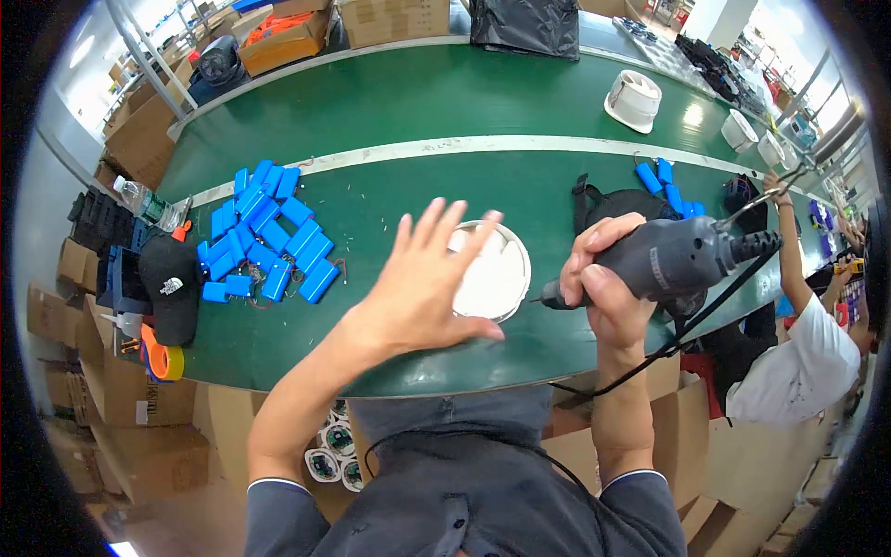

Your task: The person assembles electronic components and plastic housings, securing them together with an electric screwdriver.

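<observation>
Head view: right hand (pixel 605 288) is closed around a dark power screwdriver (pixel 664 258), fingers and thumb wrapping its front part, bit aimed left at the white round part (pixel 494 277); holding it near the nose likely gives better control of the tip. The bit looks just beside the part's rim; contact can't be told. White part sits on the green table (pixel 408 362), between both hands, close to the near edge, presumably for easy reach. Left hand (pixel 419 283) is spread over its left side, thumb apart, pinching nothing; light touch or hover, can't tell. That placement would suit steadying. Black cord (pixel 670 345) leaves the tool's rear and hangs beside the right forearm, seemingly out of the bit's way. Blue battery packs (pixel 269 232) lie heaped left, well apart from the part, probably leaving working room.
</observation>
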Demonstrator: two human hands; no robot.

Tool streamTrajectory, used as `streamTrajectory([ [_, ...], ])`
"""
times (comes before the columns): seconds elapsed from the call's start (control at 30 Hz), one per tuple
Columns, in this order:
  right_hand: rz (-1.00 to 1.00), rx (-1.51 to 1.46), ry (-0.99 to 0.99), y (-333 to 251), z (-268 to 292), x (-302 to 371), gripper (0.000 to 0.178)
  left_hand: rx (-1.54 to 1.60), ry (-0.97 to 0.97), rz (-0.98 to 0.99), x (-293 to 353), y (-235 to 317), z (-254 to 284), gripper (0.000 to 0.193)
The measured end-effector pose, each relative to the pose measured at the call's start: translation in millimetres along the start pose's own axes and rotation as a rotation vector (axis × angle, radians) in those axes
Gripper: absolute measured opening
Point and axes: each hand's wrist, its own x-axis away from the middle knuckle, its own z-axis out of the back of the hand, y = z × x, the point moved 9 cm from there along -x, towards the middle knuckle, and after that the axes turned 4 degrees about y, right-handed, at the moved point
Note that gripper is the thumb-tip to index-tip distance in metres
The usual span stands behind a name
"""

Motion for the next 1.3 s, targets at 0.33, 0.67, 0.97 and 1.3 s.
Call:
streamTrajectory([
  [0.33,-0.05,0.033,0.081,31,25,-10,0.021,-0.302,-0.124,-0.103,-25,12,-48,0.089],
  [0.67,-0.053,0.064,0.101,37,34,-8,0.021,-0.281,-0.111,-0.123,-29,14,-48,0.089],
  [0.97,0.048,0.214,0.037,35,32,-5,0.026,-0.26,-0.173,-0.064,-29,8,-49,0.087],
  [1.3,-0.01,0.088,0.079,35,28,-5,0.027,-0.254,-0.173,-0.064,-26,11,-49,0.087],
])
